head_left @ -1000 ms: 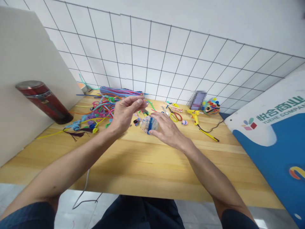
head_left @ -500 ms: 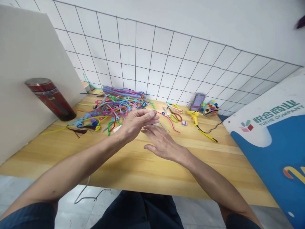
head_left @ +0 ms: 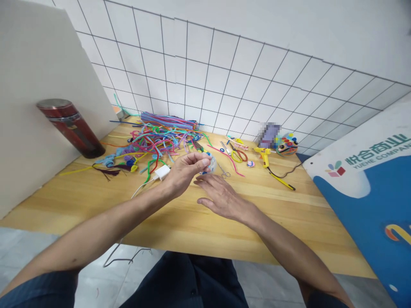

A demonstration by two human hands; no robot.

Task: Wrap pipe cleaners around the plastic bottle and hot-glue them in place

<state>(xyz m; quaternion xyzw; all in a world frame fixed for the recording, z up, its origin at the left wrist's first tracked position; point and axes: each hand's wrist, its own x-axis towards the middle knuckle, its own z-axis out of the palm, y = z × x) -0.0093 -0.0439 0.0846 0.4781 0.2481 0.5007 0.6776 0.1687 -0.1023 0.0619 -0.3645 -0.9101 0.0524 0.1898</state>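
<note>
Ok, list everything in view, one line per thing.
table: one, pale wood, centre
flask: one, red with steel cap, far left by the white board
pipe cleaners: a heap, many colours, back left
charger: one, white, beside the left hand
scissors: one pair, yellow and red handles, back centre
glue gun: one, yellow, back right
painted ball: one, many colours, by the wall
sign: one, blue and white, right
small ball: one, pale with blue, in the left fingers
left hand: pinching the small ball
right hand: flat, open, just below it
</note>
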